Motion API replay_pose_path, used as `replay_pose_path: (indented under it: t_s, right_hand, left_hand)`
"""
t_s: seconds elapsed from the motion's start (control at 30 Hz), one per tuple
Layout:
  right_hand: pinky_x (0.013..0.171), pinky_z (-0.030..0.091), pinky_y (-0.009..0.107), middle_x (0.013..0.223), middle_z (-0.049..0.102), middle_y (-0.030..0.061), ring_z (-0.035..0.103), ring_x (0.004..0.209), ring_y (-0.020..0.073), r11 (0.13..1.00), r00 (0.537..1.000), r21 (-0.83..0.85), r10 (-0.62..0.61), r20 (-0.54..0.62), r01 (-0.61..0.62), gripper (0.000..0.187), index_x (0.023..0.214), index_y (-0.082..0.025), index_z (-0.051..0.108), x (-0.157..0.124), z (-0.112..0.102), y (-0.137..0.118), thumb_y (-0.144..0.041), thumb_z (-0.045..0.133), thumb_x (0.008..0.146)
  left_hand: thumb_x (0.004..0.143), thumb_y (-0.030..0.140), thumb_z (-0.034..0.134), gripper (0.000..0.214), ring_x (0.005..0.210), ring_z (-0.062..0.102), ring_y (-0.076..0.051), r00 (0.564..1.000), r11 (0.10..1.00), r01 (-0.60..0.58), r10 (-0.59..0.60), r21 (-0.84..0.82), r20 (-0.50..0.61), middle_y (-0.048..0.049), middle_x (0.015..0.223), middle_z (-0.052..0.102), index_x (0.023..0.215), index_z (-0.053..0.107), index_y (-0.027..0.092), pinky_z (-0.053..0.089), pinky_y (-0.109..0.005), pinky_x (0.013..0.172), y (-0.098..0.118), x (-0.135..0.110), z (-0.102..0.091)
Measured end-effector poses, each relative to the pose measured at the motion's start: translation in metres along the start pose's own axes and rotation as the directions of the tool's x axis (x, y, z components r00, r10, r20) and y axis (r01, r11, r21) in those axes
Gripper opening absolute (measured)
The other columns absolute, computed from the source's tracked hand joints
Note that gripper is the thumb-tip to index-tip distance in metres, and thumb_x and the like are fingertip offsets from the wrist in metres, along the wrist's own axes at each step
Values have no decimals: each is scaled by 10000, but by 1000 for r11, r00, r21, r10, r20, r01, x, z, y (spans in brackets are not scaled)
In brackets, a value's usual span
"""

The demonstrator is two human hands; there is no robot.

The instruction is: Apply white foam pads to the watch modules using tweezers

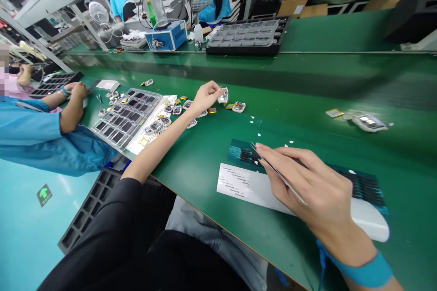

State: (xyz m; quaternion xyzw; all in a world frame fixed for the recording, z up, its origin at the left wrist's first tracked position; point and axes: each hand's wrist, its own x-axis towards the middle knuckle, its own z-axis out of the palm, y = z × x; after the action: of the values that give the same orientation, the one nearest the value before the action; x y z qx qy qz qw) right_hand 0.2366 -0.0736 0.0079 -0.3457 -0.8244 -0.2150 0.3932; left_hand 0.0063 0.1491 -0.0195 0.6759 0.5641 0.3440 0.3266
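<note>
My left hand (205, 97) is stretched out over the green bench (307, 100) and pinches a small white-framed module (223, 96) a little above the surface. More of these modules (238, 107) lie loose around it. My right hand (307, 182) is nearer to me and is closed on metal tweezers (273, 170), whose tips rest over a dark sheet of small parts (242, 153). A white printed label sheet (235, 182) lies just left of that hand. A blue strap (368, 273) circles my right wrist.
A clear tray of dark screens (123, 120) lies to the left, with a co-worker's blue sleeve (37, 136) and arm beside it. A black compartment tray (249, 36) and a blue box (167, 38) stand across the bench. Another module (368, 122) lies far right.
</note>
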Motion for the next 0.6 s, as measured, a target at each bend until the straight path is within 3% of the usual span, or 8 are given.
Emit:
replay_pose_path:
  t_s: [0.13, 0.23, 0.33, 0.43, 0.5, 0.53, 0.6]
  right_hand:
    - [724, 593, 285, 1020, 827, -18, 751, 847, 165, 1000, 1000, -5, 1, 13, -1, 766, 1578, -225, 478, 0, 0, 0, -38, 748, 885]
    - [723, 595, 283, 1006, 827, -22, 748, 838, 163, 1000, 1000, 2, 3, 25, -3, 731, 1552, -228, 506, 0, 1, 0, -39, 742, 887]
    - [731, 600, 285, 1006, 826, -19, 749, 842, 171, 1000, 1000, 21, 17, 26, -18, 674, 1491, -234, 563, -1, 2, 0, -39, 752, 874]
    - [794, 621, 321, 1062, 824, 1, 758, 925, 203, 996, 997, 50, 68, 20, -69, 596, 1429, -256, 607, -2, 1, 0, -47, 724, 883]
    - [806, 625, 342, 1061, 821, 7, 758, 937, 211, 988, 990, 66, 138, 9, -139, 532, 1393, -275, 621, -1, 1, -1, -39, 650, 917]
    - [781, 619, 337, 1024, 818, 8, 755, 894, 203, 981, 983, 67, 182, 0, -182, 506, 1376, -273, 627, -1, 1, -1, -28, 601, 935]
    - [686, 585, 299, 916, 798, 3, 730, 759, 170, 963, 963, 55, 265, -38, -263, 470, 1346, -253, 639, -1, 2, -2, -11, 525, 960]
  left_hand:
    - [975, 214, 632, 155, 584, 495, -89, 995, 991, -19, 32, -136, 93, 67, 604, 599, 870, 519, 199, 386, -214, 654, 11, -35, 23]
    - [925, 160, 679, 212, 570, 483, -96, 993, 981, -6, 28, -193, 110, 85, 536, 557, 813, 504, 203, 372, -218, 666, 18, -38, 37]
    - [945, 139, 652, 227, 652, 604, -104, 995, 961, 20, 8, -275, 100, 71, 596, 606, 840, 464, 211, 436, -210, 741, 27, -35, 41]
    - [991, 210, 622, 189, 719, 723, -119, 987, 925, 57, 4, -376, 160, 34, 712, 685, 925, 445, 208, 526, -226, 779, 39, -53, 37]
    - [991, 299, 634, 182, 635, 737, -138, 965, 900, 92, 26, -426, 262, 33, 710, 676, 990, 488, 191, 541, -228, 670, 48, -78, 31]
    - [984, 338, 642, 205, 593, 733, -142, 931, 874, 128, 57, -468, 361, 44, 717, 654, 1041, 516, 185, 514, -214, 596, 51, -93, 29]
    - [984, 372, 620, 229, 477, 665, -96, 882, 854, 138, 124, -501, 454, 53, 777, 634, 1091, 555, 181, 457, -193, 489, 57, -121, 24]
